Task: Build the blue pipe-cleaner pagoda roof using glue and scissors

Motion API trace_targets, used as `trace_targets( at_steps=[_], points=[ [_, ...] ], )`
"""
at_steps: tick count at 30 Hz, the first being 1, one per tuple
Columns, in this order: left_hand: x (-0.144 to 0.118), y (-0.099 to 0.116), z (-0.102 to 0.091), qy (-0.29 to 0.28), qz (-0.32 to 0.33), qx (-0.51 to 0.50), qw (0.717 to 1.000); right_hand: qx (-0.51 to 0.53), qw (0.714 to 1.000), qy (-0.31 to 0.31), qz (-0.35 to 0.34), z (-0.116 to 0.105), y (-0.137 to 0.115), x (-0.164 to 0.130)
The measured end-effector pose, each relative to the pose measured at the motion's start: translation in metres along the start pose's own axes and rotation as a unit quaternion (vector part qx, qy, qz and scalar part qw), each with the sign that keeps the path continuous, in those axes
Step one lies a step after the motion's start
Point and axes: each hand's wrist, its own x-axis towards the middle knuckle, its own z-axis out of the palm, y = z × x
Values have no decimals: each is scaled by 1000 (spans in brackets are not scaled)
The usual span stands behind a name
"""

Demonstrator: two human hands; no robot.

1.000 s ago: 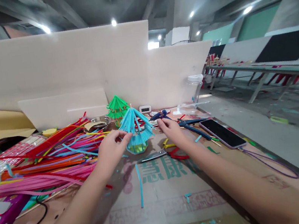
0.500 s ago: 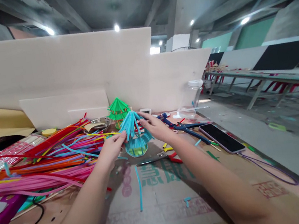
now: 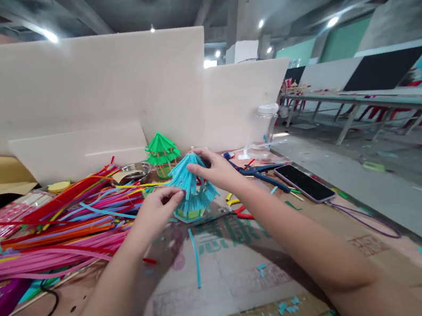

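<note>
A small two-tiered pavilion model (image 3: 194,203) with light-blue strip roofs leans slightly to the right on the cardboard (image 3: 226,295). My left hand (image 3: 162,205) pinches the lower left edge of its upper roof between thumb and fingers. My right hand (image 3: 215,170) grips that roof near its peak from the right, thumb on the front strips and fingers behind. Part of the roof's right side is hidden by this hand. Behind it stands a similar green pavilion model (image 3: 162,152). One loose blue strip (image 3: 196,257) lies in front.
Bundles of coloured fuzzy strips (image 3: 49,255) spread on the left, near a purple tool (image 3: 6,303) with a black cord. Red-handled scissors (image 3: 242,213), dark-handled pliers (image 3: 262,173) and a phone (image 3: 304,183) are on the right. A clear jar (image 3: 267,124) stands behind them.
The blue pavilion now leans to the right instead of standing upright. My right hand has moved up to the peak, its thumb now across the front. The view has shifted slightly.
</note>
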Motion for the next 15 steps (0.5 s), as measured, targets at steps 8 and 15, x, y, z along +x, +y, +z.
trace_targets(
  at_steps=[8, 15],
  points=[
    [7, -21, -20, 105, -30, 68, 992, 18, 999, 41, 3, 7, 10, 4],
    [17, -41, -14, 79, -11, -11, 997, 48, 997, -41, 35, -20, 9, 7]
  ],
)
